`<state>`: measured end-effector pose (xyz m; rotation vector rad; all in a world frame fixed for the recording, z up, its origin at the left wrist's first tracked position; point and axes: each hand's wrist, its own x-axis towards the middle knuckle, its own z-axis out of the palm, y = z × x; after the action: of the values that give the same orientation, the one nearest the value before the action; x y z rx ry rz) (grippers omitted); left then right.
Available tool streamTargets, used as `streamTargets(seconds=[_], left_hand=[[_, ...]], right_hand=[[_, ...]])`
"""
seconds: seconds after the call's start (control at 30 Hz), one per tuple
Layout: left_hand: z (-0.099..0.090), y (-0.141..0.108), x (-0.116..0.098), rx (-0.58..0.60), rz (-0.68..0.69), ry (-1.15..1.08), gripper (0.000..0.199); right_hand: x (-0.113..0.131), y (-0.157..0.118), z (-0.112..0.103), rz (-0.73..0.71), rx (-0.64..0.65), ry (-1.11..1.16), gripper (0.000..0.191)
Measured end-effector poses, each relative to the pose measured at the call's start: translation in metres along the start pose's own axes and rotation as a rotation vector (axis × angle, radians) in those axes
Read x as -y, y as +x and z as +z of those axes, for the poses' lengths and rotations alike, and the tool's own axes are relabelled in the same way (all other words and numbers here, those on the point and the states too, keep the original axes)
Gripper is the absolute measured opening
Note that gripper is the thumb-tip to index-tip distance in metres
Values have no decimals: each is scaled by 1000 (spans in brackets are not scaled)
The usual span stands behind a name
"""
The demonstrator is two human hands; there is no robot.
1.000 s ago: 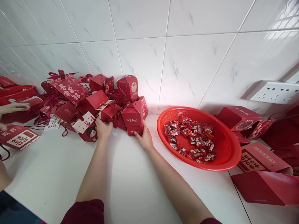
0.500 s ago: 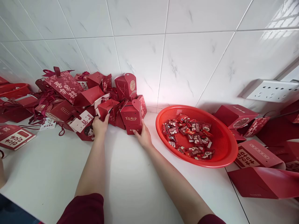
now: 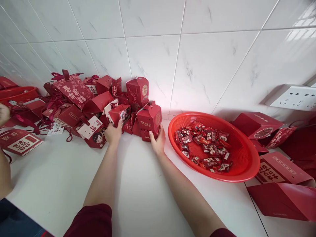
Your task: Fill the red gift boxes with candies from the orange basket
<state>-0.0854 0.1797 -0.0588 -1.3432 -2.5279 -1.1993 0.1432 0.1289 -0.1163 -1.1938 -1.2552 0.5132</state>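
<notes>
Among a heap of small red gift boxes, my left hand [image 3: 113,132] closes around a red box printed with a cartoon figure [image 3: 118,113], thumb up its near side. My right hand [image 3: 158,141] grips the right side of a red box with gold lettering [image 3: 148,119], its thumb low on the front and its other fingers partly hidden. That box seems to sit on another red box [image 3: 146,135]. Behind them stands a taller red box with a round gold emblem [image 3: 137,91]. Just right of my right hand is a red plastic basket [image 3: 243,164] holding several wrapped candies [image 3: 209,144].
More red boxes with ribbons [image 3: 65,115] crowd the left, by a second red basket [image 3: 18,93]. Another person's arm [image 3: 4,171] reaches in at the left edge. Further boxes [image 3: 278,197] lie at right, below a wall socket [image 3: 293,97]. A tiled wall [image 3: 153,59] backs the white counter.
The gold-lettered box has shifted slightly right with my right hand and turned a little. The cartoon print on the left-hand box now shows. More of the other person's arm is visible at left.
</notes>
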Motion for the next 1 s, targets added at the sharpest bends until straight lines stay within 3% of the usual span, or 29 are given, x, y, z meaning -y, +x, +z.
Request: streamTargets(seconds=[0.2,0.3,0.4,0.5,0.83,1.0], left_hand=[[12,-15,13,26,74,-76,45],[10,-18,15,-74,148,-136,39],[4,-12,13,-220,225,-198,50],[0,2,13,-270,298,-245,68],[9,26,32,-157,294,-298,54],[6,29,38,-99,266,-244,75]], right_hand=[[-8,2,4,33,-35,145,79],[-10,2,6,46,-37,167,80],[-9,2,5,36,-27,177,78],[-7,3,3,22,-23,174,77],[-10,3,4,8,-13,143,72],[-11,3,5,7,-4,157,73]])
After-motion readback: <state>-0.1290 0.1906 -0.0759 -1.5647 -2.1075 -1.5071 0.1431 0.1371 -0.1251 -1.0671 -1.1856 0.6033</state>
